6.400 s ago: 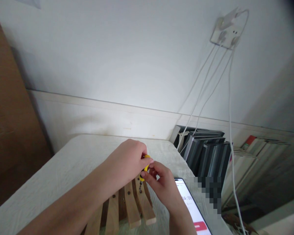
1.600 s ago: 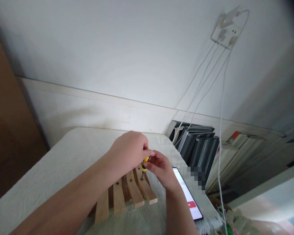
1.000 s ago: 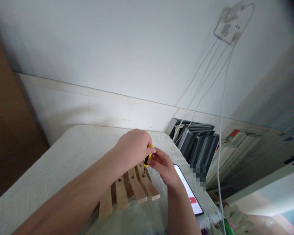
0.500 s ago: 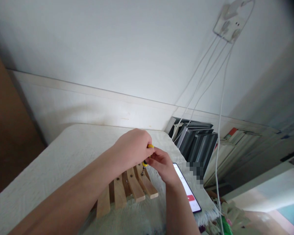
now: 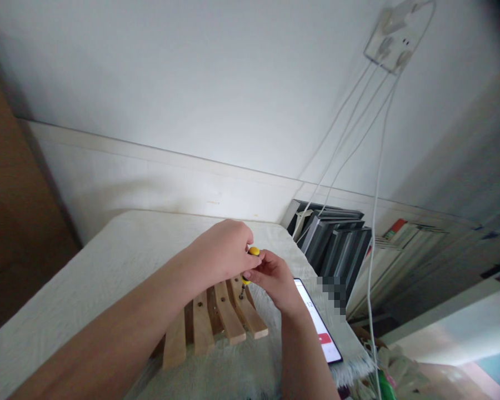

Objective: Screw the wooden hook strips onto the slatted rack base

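Observation:
A small yellow and black screwdriver (image 5: 252, 255) stands nearly upright with its tip on a slat of a wooden slatted piece (image 5: 225, 316) that lies on the white cloth-covered table (image 5: 108, 272). My left hand (image 5: 220, 250) is closed round the screwdriver's handle from the left. My right hand (image 5: 275, 278) pinches the lower part of the handle from the right. Dark screw heads show on the slats near the tool. The tool's tip is mostly hidden by my fingers.
A phone (image 5: 319, 328) with a lit screen lies right of the wooden piece near the table's edge. Dark binders (image 5: 337, 244) and books (image 5: 404, 239) stand behind it. White cables (image 5: 373, 222) hang from a wall socket (image 5: 394, 36). A brown board (image 5: 8, 222) stands at the left.
Both hands stay on the screwdriver at the same slat; the fingers have shifted a little round the handle and its yellow top shows more. The view has drifted slightly.

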Action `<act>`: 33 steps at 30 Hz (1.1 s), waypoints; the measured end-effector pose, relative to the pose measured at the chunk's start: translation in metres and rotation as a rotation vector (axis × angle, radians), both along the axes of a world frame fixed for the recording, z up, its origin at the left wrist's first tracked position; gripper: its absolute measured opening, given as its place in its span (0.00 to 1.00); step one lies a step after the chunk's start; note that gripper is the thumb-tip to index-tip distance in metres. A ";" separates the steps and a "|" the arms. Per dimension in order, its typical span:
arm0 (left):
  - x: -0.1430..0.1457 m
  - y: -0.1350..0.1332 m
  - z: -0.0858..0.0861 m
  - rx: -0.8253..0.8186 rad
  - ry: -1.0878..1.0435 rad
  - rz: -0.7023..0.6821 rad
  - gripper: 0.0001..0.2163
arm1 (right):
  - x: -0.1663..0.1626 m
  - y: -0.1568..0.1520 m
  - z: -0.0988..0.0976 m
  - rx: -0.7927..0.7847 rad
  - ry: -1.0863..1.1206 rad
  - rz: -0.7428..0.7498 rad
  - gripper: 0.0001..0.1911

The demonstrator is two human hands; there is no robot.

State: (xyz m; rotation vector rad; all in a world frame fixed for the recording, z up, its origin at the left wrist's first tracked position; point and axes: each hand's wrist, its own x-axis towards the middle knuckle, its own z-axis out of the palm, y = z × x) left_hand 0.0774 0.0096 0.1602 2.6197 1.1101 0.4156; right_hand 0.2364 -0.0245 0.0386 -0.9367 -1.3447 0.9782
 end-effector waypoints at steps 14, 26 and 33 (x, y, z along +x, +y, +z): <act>0.001 -0.004 0.001 0.021 -0.025 0.046 0.11 | 0.004 0.000 -0.004 0.009 -0.176 -0.078 0.12; 0.000 -0.003 0.001 0.058 0.053 0.134 0.15 | 0.004 0.000 -0.003 0.021 -0.137 -0.063 0.14; -0.001 -0.007 0.003 0.017 0.022 0.029 0.10 | 0.002 -0.004 0.000 0.028 -0.055 0.064 0.10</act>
